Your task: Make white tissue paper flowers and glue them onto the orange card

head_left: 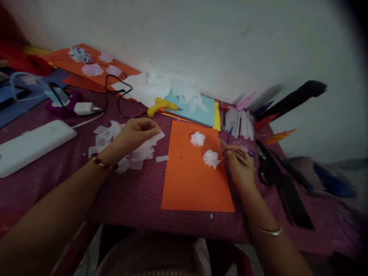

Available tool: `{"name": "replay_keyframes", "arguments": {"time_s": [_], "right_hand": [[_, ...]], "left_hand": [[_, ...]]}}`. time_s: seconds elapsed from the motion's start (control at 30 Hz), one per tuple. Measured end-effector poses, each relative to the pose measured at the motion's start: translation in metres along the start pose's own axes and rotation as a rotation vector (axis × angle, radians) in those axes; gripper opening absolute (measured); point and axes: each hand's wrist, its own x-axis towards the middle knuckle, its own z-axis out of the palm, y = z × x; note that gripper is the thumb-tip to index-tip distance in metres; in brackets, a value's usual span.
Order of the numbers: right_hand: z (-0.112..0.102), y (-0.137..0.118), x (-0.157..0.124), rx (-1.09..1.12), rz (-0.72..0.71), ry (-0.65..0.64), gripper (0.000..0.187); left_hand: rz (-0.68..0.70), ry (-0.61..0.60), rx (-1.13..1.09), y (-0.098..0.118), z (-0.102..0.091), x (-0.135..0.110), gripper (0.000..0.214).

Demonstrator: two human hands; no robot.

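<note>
1. The left hand [135, 132] is curled, fingertips pinched together on a white scrap at the edge of the tissue-paper pieces [126, 153]. Whether the scrap is lifted cannot be told.
2. The right hand [240, 165] is closed loosely round a thin stick [243, 156], its tip pointing toward the nearer tissue flower [211, 158].
3. The step in hand looks like picking one scrap from the pile. Paper this thin and limp calls for a light pinch that separates a single layer.
4. Both the nearer flower and a second tissue flower [197, 138] are crumpled, frilly white puffs lying on a flat, smooth orange card sheet [192, 184] between the hands.
5. Beyond lie black scissors [266, 165] to the right and a yellow glue gun [159, 105] farther back, all on the tabletop [138, 195], which is covered in a maroon checked cloth.
</note>
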Motion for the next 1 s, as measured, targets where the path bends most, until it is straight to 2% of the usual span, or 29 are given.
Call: {"name": "replay_keyframes", "arguments": {"time_s": [0.17, 0.33, 0.6, 0.73, 0.87, 0.93, 1.0], "right_hand": [[0.001, 0.001, 0.0, 0.014, 0.02, -0.043, 0.015], [-0.001, 0.002, 0.001, 0.049, 0.002, -0.059, 0.014], [-0.008, 0.005, 0.006, 0.114, 0.014, -0.051, 0.025], [-0.01, -0.001, 0.004, 0.142, 0.015, -0.064, 0.034], [-0.008, -0.017, -0.012, 0.108, -0.012, 0.013, 0.033], [-0.003, -0.026, -0.023, 0.104, -0.09, -0.029, 0.028], [0.003, -0.033, -0.032, 0.012, -0.183, -0.227, 0.028]], "left_hand": [[0.035, -0.097, 0.128, -0.019, 0.001, 0.003, 0.017], [0.06, -0.205, 0.285, -0.026, -0.007, 0.007, 0.024], [0.105, -0.139, 0.664, -0.039, -0.033, 0.018, 0.021], [0.142, -0.037, 0.646, -0.034, -0.037, 0.016, 0.032], [0.159, -0.038, 0.582, -0.028, -0.034, 0.014, 0.047], [0.156, -0.038, 0.585, -0.026, -0.032, 0.013, 0.054], [0.148, -0.031, 0.591, -0.023, -0.031, 0.013, 0.059]]}}
